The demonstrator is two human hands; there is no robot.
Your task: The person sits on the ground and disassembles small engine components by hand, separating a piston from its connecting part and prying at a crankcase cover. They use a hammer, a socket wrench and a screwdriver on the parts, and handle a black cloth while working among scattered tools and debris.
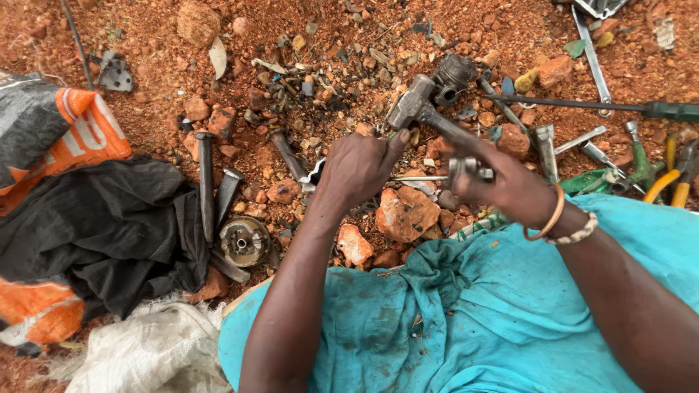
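Note:
My right hand [510, 185] grips the handle of a metal hammer [416, 103], whose head points up and left over the red dirt. A small metal part [470, 167] sits against the right fingers. My left hand [358, 166] is closed around the end of a thin metal rod [419, 178] that runs level toward the right hand; the thumb points up toward the hammer head. Both forearms reach out over a teal cloth [451, 313] on my lap. A bangle and a beaded band ring the right wrist.
Red stones [405, 213] lie under the hands. A round metal hub [244, 241] and dark chisels [206, 182] sit at left beside black cloth [102, 233] and an orange sack [73, 138]. Wrenches [591, 58], a screwdriver [582, 103] and yellow-handled pliers [673, 178] lie at right.

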